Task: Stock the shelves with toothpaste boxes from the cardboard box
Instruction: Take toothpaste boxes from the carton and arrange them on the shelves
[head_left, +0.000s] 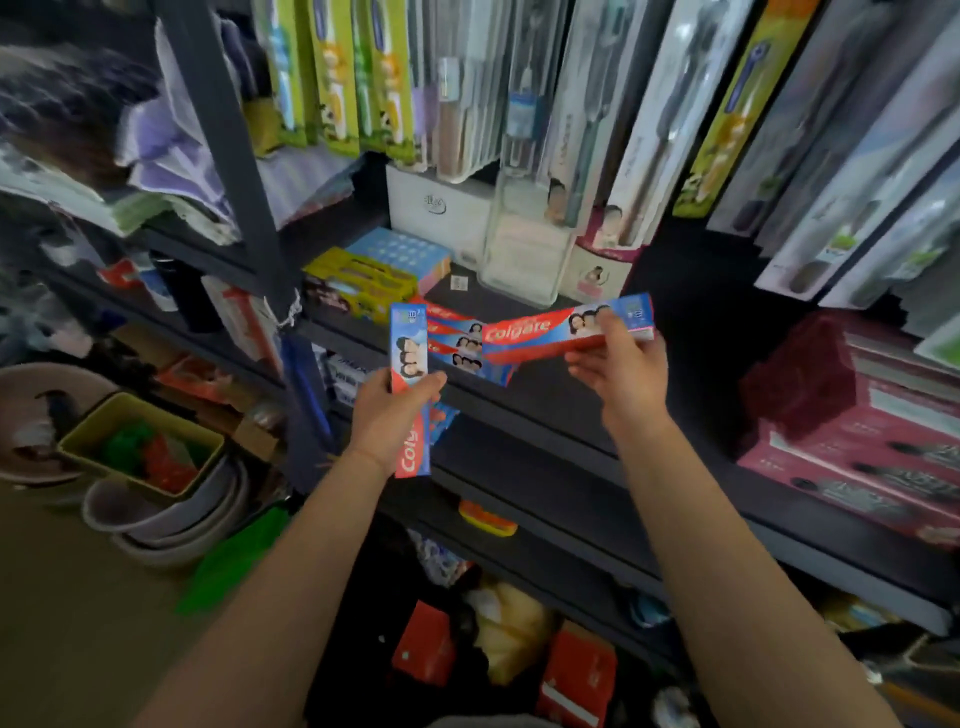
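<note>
Toothpaste boxes are gripped one per hand above the dark shelf (545, 400): an upright box (410, 358) by the left hand (390, 415), a level box (550, 332) by the right hand (621, 374). Stacked boxes (462, 343) are seen on the shelf between them.

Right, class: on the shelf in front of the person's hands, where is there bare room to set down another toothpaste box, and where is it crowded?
Bare dark shelf lies right of the Colgate stack, between the clear plastic container and the maroon boxes. Left of the stack is crowded by the yellow box and blue box. The back row is packed with toothbrush packs.
</note>
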